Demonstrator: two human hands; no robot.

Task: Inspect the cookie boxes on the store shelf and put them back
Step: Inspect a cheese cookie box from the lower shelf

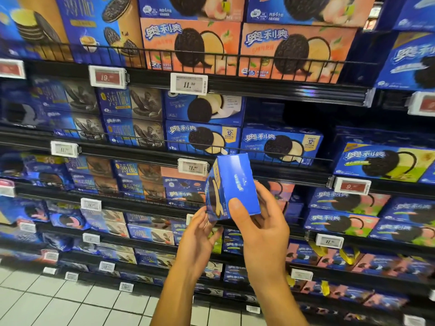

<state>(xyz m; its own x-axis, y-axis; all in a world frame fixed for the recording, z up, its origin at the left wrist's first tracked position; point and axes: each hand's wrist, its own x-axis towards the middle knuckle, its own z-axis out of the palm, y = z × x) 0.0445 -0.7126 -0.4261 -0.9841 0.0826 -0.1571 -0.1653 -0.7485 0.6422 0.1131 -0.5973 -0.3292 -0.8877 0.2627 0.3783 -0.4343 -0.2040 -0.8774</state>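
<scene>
Far left, shelves [259, 88]: stacked thin-cookie boxes [131, 118] in dark blue, blurred, behind black wire rails [94, 51]. Price tags clipped along shelf edges: a red one reading 19 [107, 77], then a white one reading 11.50 [189, 83].

Top shelf, centre: peach-coloured boxes [190, 47] standing side by side, cookie art facing out.

Centre, in front of the shelves: left hand [199, 234], fingers relaxed and spread, fingertips touching the lower left corner of the held blue box [231, 187]; grip there is loose, more support than clasp. The box is off the shelf, held upright and turned edge-on, so its plain blue side panel faces the camera and its printed front faces left. It covers part of the shelf rail and the boxes behind it.

Right hand [261, 222]: grip closed on the box, thumb pressed on the near side panel, fingers wrapped behind the right edge.

Behind and above the box: cheese-flavour blue boxes [281, 143], one stack of two, the neighbour single.

Right: green-accent box [386, 161], red tag reading 9 [352, 185], pink-accent boxes [341, 222] below.

Bottom left: pale tiled floor [58, 304].
</scene>
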